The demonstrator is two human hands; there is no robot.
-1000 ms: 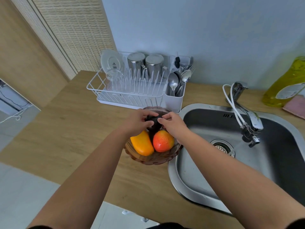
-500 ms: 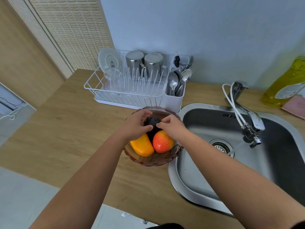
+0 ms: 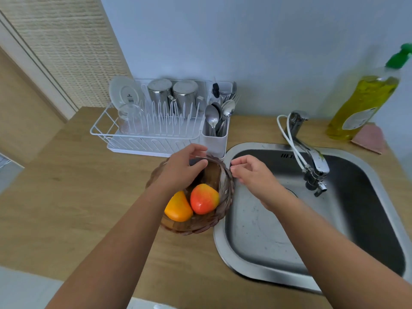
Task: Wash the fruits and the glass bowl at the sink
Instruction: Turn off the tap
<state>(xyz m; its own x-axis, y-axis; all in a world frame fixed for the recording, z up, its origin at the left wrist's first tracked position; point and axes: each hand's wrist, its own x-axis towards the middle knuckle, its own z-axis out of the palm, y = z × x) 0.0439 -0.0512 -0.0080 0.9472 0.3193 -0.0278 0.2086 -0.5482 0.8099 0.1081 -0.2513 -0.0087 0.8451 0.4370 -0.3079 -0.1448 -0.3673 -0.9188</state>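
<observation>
A brownish glass bowl (image 3: 225,197) stands on the wooden counter just left of the steel sink (image 3: 267,233). In it lie a yellow-orange fruit (image 3: 178,208) and a red-orange fruit (image 3: 204,198). A dark fruit (image 3: 199,177) sits at the bowl's far side, mostly hidden under my left hand (image 3: 180,170), whose thumb and fingers curl around it. My right hand (image 3: 254,175) hovers over the sink's left rim, beside the bowl, fingers loosely bent and holding nothing.
The faucet (image 3: 312,161), with a white hose, reaches over the sink from the back. A white dish rack (image 3: 145,134) with cups and a plate, and a cutlery holder (image 3: 214,141), stand right behind the bowl. A yellow soap bottle (image 3: 361,108) and a pink cloth (image 3: 370,139) are at back right.
My right hand has let go of the dark fruit and moved right, over the sink rim. My left hand stays on the dark fruit in the bowl.
</observation>
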